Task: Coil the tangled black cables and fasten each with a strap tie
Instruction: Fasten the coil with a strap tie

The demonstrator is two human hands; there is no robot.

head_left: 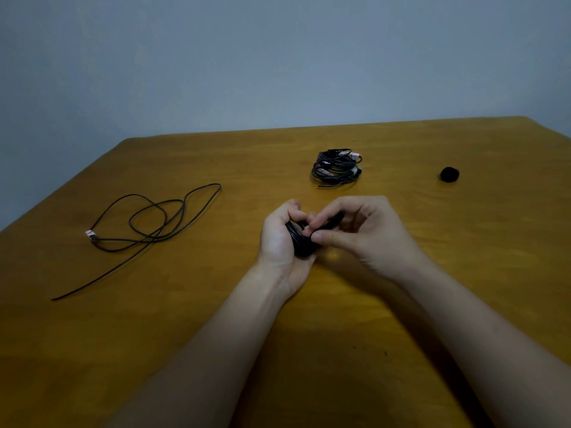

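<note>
Clutching a tight coil of black cable (298,244) in the left hand (282,239), fingers curled right round it, just above the middle of the table (123,335). Pinching at the top of the coil with the right hand (363,234), thumb and forefinger closing on something dark there. Guessing a strap tie or the cable's tail, not really seeing which.

Probably finishing off this coil, so:
- keeping the left squeeze firm so the loops aren't springing apart
- pulling the wrap snug across all the strands, not just a few
- tucking the loose end under before letting go

Leaving a loose cable (154,223) sprawling in untidy loops toward the left edge, pale connector pointing that way, so likely looking at another round after this one. Further back, parking a stack of coiled cables (336,168) toward the far edge, a bit right of centre. Keeping a small black roll (449,174), likely the strap supply, well apart from it near the far right corner.
</note>
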